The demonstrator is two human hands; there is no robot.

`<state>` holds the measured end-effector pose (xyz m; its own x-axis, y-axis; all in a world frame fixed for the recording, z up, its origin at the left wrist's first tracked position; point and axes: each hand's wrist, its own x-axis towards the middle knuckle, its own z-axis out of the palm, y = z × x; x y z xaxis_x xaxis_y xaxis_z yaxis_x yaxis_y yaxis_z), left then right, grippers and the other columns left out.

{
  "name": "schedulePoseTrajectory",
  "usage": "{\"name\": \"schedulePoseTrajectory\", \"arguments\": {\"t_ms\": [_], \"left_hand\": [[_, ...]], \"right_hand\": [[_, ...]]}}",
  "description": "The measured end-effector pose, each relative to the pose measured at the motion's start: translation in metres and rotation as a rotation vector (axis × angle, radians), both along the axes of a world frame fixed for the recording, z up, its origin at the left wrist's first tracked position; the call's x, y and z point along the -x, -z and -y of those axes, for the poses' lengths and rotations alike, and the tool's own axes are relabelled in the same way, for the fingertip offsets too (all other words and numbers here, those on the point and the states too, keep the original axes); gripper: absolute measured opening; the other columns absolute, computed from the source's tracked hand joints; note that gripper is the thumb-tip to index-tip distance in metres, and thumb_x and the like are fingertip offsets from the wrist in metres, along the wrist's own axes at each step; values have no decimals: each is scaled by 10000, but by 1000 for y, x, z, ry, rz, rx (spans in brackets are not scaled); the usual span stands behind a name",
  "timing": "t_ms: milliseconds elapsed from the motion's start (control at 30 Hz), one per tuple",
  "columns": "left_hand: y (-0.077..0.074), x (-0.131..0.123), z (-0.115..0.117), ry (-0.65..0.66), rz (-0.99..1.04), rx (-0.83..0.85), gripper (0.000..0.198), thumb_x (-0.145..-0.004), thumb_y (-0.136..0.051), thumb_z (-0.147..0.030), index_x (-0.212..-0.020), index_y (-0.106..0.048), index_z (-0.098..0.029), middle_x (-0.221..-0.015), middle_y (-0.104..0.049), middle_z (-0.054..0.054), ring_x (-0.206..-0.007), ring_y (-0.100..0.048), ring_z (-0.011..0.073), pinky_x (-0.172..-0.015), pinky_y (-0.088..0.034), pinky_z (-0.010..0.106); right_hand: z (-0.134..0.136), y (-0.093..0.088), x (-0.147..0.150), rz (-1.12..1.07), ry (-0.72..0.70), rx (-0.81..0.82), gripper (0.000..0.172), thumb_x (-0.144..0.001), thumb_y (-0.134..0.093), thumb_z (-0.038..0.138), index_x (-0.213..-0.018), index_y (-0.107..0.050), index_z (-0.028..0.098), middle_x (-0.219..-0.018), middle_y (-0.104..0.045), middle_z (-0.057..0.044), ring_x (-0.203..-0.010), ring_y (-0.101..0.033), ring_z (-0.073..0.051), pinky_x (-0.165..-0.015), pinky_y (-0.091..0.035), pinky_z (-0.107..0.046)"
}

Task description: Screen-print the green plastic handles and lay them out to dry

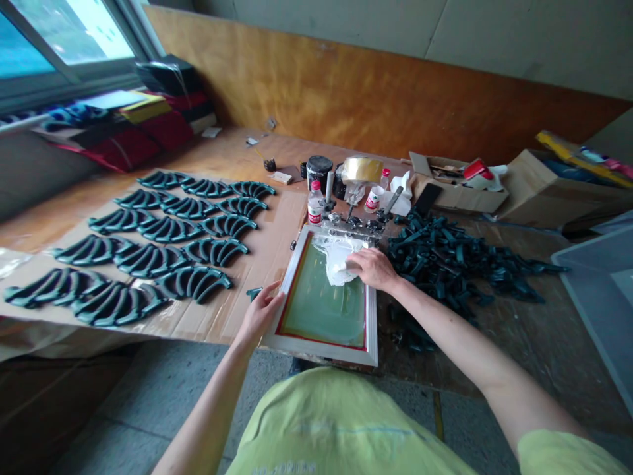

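On the table (pixel 227 146), a half-open left hand (pixel 260 314) touches the frame (pixel 321 349); the right hand (pixel 374 267) pinches white material (pixel 339 259), probably best pressed evenly.

Bright window (pixel 82 30) — grey floor (pixel 143 392)

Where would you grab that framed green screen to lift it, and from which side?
Probably the near rail of the pale frame, from the person's side: it is a straight, bare bar facing the body, while the far end sits by metal clamps and the left hand is at the left rail.
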<state>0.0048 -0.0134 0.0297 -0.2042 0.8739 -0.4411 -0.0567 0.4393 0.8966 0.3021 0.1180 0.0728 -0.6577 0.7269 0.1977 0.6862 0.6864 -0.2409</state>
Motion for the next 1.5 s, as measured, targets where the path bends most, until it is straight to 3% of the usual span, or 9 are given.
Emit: {"name": "schedulePoseTrajectory", "arguments": {"t_ms": [200, 333, 433, 633, 767, 900, 1067, 1267, 1500], "left_hand": [[-64, 13, -14, 114, 36, -48, 720, -681, -741, -543, -1301, -574, -218, -801, -710, 18, -646, -653, 179, -535, -487, 243], [-102, 12, -42, 24, 7, -272, 556, -734, -632, -656, -961, -708, -154, -826, -707, 54, -643, -637, 170, -557, -481, 247], [-125, -1, -76, -55, 34, -485, 561, -807, -519, -670, -989, -676, -162, -837, -700, 61, -699, -661, 175, -614, -511, 269], [-155, -20, -122, -62, 98, -593, 537, -854, -431, -681, -1020, -613, -204, -773, -711, 60, -721, -680, 172, -625, -524, 267], [-117, -40, -85, -123, 91, -474, 576, -823, -475, -700, -1108, -581, -211, -814, -726, 58, -694, -680, 167, -580, -520, 255], [-50, -74, -18, 212, 251, 102, 664, -737, -588, -716, -1092, -614, -156, -970, -741, 153, -810, -713, 256, -558, -550, 313], [3, -61, 20, 10, 355, 187, 458, -782, -624, -593, -884, -636, -147, -789, -730, 95, -778, -715, 230, -591, -549, 285], [43, 49, 35, -280, 23, 269, 321, -840, -517, -483, -785, -617, -184, -680, -717, 55, -647, -678, 184, -608, -549, 279], [60, 94, 34, -47, -565, 303, 313, -781, -488, -468, -575, -492, -232, -460, -575, 47, -494, -593, 257, -514, -454, 337]], "right_hand": [[-68, -36, 5, -27, 363, -17, 648, -803, -701, 292, -1406, -465, 323, -1114, -685, -38, -948, -628, -228, -809, -466, -320], [-76, -34, -36, -178, 599, -64, 470, -873, -590, 327, -1332, -531, 243, -1000, -705, -51, -907, -631, -231, -801, -460, -326], [-56, -8, -59, -217, 767, 34, 313, -895, -532, 324, -1156, -619, 176, -886, -706, -72, -828, -639, -229, -757, -463, -322], [5, 55, -35, -113, 341, 167, 387, -835, -671, 364, -1189, -610, 219, -1030, -679, -71, -974, -616, -215, -854, -462, -334], [22, 51, -13, -9, 312, 115, 255, -841, -687, 293, -1093, -684, 252, -990, -638, -57, -993, -579, -209, -885, -437, -334], [60, 33, 21, -87, 239, 2, 186, -862, -663, 314, -1032, -711, 258, -902, -606, -50, -930, -551, -203, -843, -433, -324], [97, 31, 28, -102, -86, 6, 235, -926, -558, 395, -1092, -691, 294, -931, -665, -31, -913, -578, -179, -826, -442, -297], [42, 44, -116, 253, 933, 212, 379, -983, -388, 443, -1053, -695, 232, -871, -721, -104, -837, -666, -202, -730, -477, -309], [32, 52, -176, 262, 1213, 338, 434, -938, -415, 517, -933, -726, 214, -927, -720, -148, -858, -677, -257, -696, -481, -352]]}}
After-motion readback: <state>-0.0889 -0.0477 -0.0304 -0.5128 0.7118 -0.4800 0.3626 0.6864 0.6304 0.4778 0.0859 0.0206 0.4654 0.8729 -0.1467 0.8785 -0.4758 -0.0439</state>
